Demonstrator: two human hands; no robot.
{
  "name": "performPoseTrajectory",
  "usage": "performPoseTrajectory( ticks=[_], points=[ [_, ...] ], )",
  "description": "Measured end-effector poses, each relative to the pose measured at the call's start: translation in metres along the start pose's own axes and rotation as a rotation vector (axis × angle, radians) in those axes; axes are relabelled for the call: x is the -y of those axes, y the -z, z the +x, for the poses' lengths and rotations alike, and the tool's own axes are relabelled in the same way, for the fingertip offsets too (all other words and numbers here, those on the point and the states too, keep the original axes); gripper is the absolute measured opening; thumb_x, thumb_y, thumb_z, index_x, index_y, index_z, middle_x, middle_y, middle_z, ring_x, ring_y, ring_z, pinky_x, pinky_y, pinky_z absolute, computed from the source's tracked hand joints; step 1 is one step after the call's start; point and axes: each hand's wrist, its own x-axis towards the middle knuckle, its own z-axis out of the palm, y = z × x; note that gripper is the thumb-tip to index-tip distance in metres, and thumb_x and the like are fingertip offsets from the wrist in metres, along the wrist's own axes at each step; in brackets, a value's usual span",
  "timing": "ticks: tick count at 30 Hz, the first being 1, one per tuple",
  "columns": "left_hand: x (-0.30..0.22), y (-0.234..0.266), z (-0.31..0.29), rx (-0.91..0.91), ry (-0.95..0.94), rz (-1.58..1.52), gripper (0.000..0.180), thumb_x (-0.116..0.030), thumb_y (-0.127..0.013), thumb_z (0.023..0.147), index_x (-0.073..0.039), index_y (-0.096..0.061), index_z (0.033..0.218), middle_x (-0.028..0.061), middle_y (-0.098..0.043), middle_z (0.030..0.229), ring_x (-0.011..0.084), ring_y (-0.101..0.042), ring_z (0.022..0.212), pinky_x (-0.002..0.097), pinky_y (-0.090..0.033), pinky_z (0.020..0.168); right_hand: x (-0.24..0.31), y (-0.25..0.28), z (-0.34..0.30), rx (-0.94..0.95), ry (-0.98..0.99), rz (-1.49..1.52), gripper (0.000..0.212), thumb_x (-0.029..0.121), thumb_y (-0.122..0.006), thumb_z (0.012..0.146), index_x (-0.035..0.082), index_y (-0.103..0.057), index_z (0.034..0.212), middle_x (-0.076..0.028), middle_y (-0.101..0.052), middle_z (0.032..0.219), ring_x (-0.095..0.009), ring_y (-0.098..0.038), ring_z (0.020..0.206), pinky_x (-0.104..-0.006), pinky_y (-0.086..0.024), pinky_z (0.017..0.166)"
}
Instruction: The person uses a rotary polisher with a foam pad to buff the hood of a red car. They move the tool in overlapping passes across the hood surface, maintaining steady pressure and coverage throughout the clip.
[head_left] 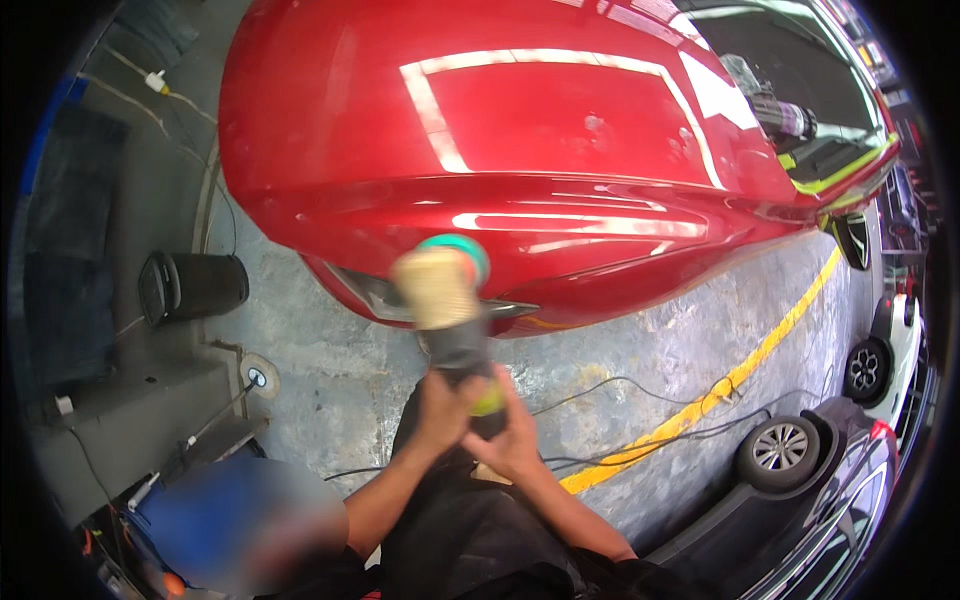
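Both my hands are on a car polisher (pixel 450 345), which has a pale cover around its head and a dark body with a lime-green band. My left hand (pixel 440 408) wraps its body, and my right hand (pixel 508 432) closes round the rear end. At its far end shows a teal polishing pad (pixel 458 252), over the front corner of a red car (pixel 360 215), just above the headlight (pixel 370 292). The polisher's head is smeared by motion; whether the pad touches the paint I cannot tell. White smudges dot the glossy hood.
A dark bottle (pixel 785 118) lies by the windshield, near lime-green tape (pixel 850 172). Black cables (pixel 640 455) cross the floor by a yellow line (pixel 700 408). A black speaker-like box (pixel 195 287) stands left. A dark car (pixel 830 500) is at right; a blurred blue shape (pixel 215 515) sits lower left.
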Motion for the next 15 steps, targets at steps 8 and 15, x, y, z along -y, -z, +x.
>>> performPoseTrajectory(
  ticks=[8, 15],
  points=[
    [0.028, -0.013, 0.028, 0.223, -0.228, -0.358, 0.073, -0.055, -0.04, 0.114, 0.0, -0.033, 0.161, 0.0138, -0.05, 0.152, 0.0234, -0.046, 0.142, 0.0386, -0.035, 0.121, -0.003, 0.007, 0.013, -0.078, -0.042, -0.063, 0.112, 0.018, -0.092, 0.076, -0.006, -0.026, 0.164, -0.028, -0.059, 0.147, -0.034, -0.063, 0.133, -0.0443, -0.05, 0.111],
    [0.042, 0.118, 0.042, -0.131, -0.175, -0.28, 0.065, -0.048, -0.022, 0.118, 0.0, -0.05, 0.151, 0.0163, -0.056, 0.151, 0.0247, -0.052, 0.14, 0.0401, -0.038, 0.121, 0.049, -0.107, 0.083, 0.081, 0.207, -0.211, 0.112, 0.021, -0.095, 0.074, 0.005, -0.032, 0.165, -0.028, -0.061, 0.146, -0.043, -0.067, 0.128, -0.0468, -0.057, 0.103]
  ],
)
